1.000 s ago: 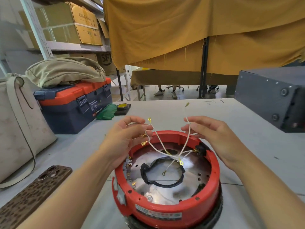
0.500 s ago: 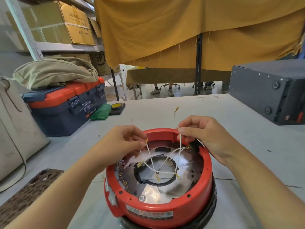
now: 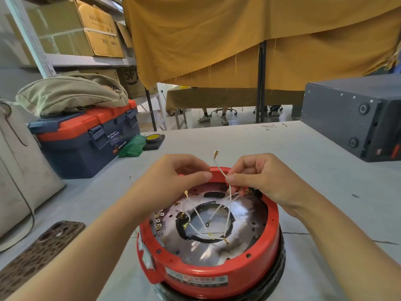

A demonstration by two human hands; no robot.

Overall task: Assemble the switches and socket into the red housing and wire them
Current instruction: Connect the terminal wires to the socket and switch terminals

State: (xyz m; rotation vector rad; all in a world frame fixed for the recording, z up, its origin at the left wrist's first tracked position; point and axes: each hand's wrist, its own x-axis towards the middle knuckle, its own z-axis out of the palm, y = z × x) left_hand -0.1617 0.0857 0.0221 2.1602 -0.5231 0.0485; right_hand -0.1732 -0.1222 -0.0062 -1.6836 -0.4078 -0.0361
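Wiring check at the red housing.
My right hand pinches a white wire; left hand curled, its grasp I cannot tell.

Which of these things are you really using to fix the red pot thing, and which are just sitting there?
Using:
red housing
white wires
left hand
right hand, pinching a wire

Just sitting there:
toolbox
phone
roll of tape
green cloth
grey box
beige bag
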